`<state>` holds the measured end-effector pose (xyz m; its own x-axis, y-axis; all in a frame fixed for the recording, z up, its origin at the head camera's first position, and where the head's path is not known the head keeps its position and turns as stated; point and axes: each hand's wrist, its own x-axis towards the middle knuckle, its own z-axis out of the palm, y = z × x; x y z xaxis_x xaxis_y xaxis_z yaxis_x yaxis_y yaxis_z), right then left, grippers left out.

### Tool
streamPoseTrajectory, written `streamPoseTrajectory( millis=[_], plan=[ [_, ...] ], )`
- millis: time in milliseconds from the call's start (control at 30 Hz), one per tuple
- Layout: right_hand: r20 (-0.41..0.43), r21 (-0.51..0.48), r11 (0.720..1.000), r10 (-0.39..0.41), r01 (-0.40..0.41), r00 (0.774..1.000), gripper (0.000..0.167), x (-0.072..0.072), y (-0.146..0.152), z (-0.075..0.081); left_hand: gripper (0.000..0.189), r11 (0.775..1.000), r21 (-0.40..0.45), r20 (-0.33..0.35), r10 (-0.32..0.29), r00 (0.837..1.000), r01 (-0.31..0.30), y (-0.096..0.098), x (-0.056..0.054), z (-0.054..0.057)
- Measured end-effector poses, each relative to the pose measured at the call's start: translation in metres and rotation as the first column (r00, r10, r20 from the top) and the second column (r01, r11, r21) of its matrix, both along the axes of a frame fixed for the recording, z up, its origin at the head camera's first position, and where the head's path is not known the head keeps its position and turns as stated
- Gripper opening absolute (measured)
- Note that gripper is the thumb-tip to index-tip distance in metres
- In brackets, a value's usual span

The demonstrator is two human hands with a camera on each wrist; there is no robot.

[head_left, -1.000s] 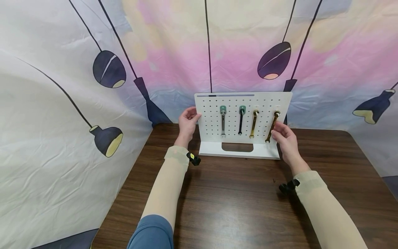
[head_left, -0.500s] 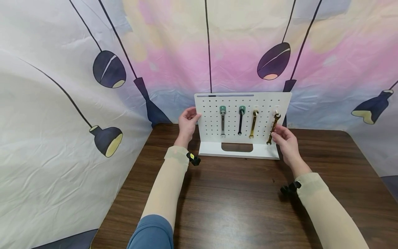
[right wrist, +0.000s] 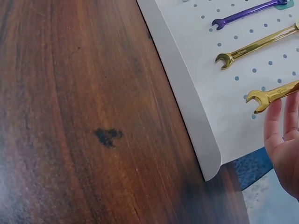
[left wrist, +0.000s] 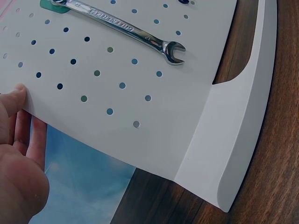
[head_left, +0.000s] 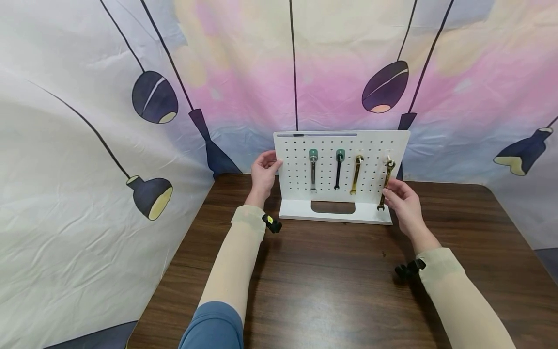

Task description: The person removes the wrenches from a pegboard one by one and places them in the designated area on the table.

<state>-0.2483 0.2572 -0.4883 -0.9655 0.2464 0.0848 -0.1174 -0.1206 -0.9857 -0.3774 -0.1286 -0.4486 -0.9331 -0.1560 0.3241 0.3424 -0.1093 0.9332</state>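
Note:
A white pegboard stands upright on its foot at the back of the table. My left hand pinches its left edge, thumb in front and fingers behind, as the left wrist view shows. With thumb and fingers my right hand holds a gold combination wrench by its shank, ring end up. That ring now sits just below and in front of the rightmost hook. Three other wrenches hang from hooks: a silver one, a dark purple one and another gold one.
The pegboard's foot has a cut-out in its middle and rests on a dark wooden table. Behind the table hangs a cloth with painted lamps. A black wrist camera sits near the right sleeve.
The gold wrench in my right hand has come off its hook, moving slightly down, right and toward me. My left hand stays on the board's edge. The other wrenches have not moved.

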Motion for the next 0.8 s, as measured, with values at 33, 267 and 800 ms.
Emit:
streamPoseTrajectory(
  millis=[33,267,800],
  plan=[
    [-0.001,0.003,1.0,0.0,0.0,1.0,0.024,0.0,0.0,0.0,0.031,1.0,0.0,0.001,0.0,1.0,0.0,0.0,0.0,0.0],
    [-0.023,0.01,1.0,0.006,-0.006,1.0,0.029,0.003,0.002,-0.002,0.031,1.0,0.005,-0.005,0.001,1.0,-0.001,0.001,0.0,0.0],
    [-0.089,0.053,0.997,0.054,-0.05,0.995,0.031,0.012,0.007,0.0,0.031,1.0,-0.007,0.004,0.002,1.0,-0.002,0.0,-0.001,-0.001]
  ],
)
